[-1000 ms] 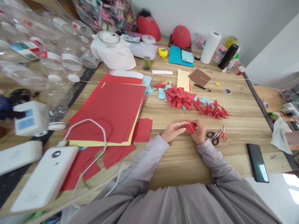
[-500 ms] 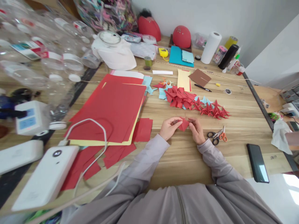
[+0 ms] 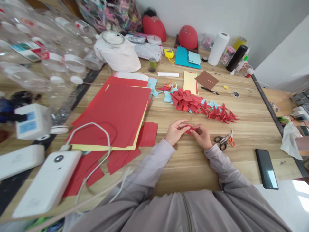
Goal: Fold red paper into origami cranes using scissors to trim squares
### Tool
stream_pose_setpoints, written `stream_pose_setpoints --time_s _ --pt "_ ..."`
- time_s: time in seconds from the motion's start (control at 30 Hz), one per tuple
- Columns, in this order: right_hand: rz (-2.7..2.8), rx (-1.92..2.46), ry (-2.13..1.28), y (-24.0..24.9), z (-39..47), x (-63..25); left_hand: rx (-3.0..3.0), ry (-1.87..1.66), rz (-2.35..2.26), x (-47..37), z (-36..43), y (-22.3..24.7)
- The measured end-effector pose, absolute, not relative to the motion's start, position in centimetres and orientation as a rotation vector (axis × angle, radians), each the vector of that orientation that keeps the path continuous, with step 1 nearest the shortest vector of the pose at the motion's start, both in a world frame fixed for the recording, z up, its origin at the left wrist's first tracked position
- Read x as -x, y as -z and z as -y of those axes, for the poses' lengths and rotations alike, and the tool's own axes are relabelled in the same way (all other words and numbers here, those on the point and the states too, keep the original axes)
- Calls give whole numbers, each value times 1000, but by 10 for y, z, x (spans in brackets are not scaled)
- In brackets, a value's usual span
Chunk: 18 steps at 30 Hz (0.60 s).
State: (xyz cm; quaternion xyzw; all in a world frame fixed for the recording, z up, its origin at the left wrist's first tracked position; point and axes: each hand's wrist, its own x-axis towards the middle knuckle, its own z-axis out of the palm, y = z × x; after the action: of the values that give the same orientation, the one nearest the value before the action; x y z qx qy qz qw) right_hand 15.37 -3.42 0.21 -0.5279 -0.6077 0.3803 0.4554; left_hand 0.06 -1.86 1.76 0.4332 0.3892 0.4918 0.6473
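Between both hands, above the wooden table, is a small folded red paper (image 3: 189,129), partly covered by fingers. My left hand (image 3: 175,131) pinches its left side between thumb and fingers. On the paper's right side, my right hand (image 3: 201,135) is closed, with its thumb over the front. Beyond the hands lies a pile of folded red paper pieces (image 3: 185,100) with some light blue ones. Large red sheets (image 3: 118,112) are stacked to the left, with small red squares (image 3: 148,134) beside them.
Two pairs of scissors (image 3: 225,140) lie right of my right hand, and a black phone (image 3: 266,169) lies farther right. A white power bank (image 3: 47,185) with a cable (image 3: 106,133) is at the left. Plastic bottles (image 3: 54,62) crowd the back left.
The fingers of my right hand have moved left and inward over the red paper. Less of the paper shows now, and the hands are closer together.
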Motion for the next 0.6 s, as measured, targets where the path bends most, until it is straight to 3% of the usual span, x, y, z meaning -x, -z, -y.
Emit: stream_pose_setpoints --time_s 0.6 --pt "1591 1146 -858 -14 34 -153 -1074 -1144 -1001 4 19 -22"
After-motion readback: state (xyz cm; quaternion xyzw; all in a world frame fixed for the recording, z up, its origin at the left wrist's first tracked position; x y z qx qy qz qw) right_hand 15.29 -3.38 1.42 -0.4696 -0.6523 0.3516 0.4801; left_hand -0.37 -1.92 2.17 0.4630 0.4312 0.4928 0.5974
